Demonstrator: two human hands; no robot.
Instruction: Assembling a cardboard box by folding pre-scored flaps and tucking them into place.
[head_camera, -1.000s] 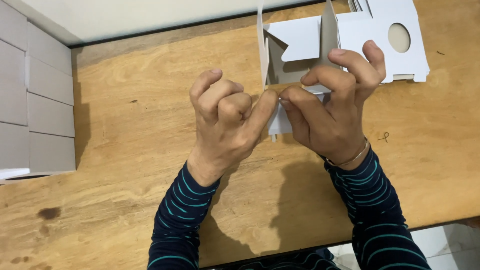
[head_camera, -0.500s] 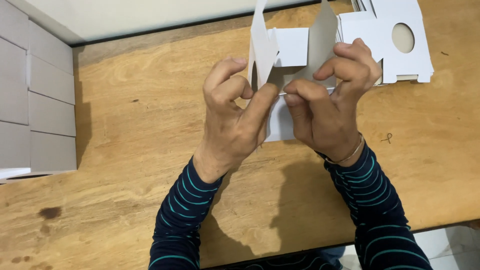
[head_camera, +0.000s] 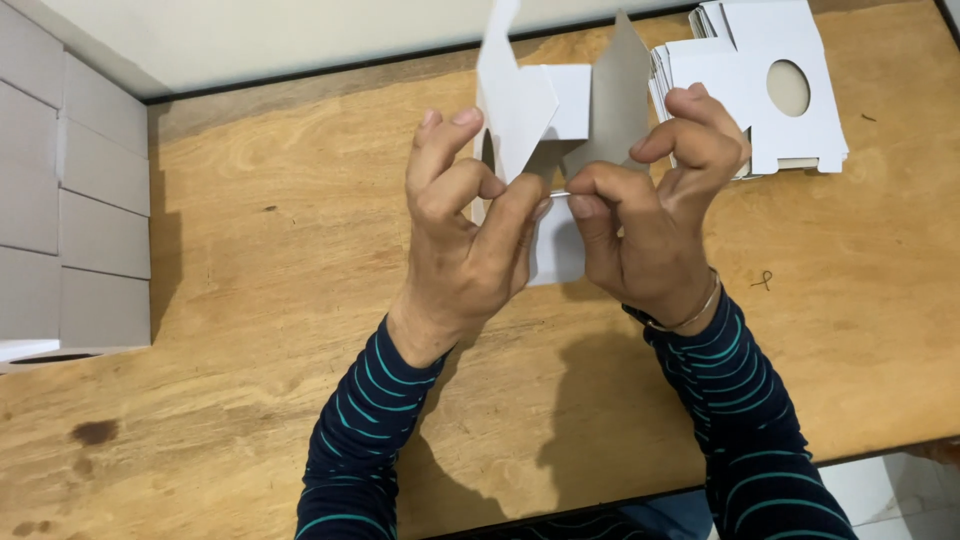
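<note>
Left hand (head_camera: 465, 250) and right hand (head_camera: 655, 215) pinch a half-folded white cardboard box blank (head_camera: 560, 115); flaps upright, apparently unclosed.

Two hands (head_camera: 470, 250), one carton blank (head_camera: 560, 120), one stack of blanks (head_camera: 760, 60), one table (head_camera: 250, 250)

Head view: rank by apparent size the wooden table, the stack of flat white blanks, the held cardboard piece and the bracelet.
1. wooden table, by far the largest.
2 and 3. stack of flat white blanks and held cardboard piece: they look alike, and the held piece is nearer the camera, so unranked.
4. bracelet, smallest.
</note>
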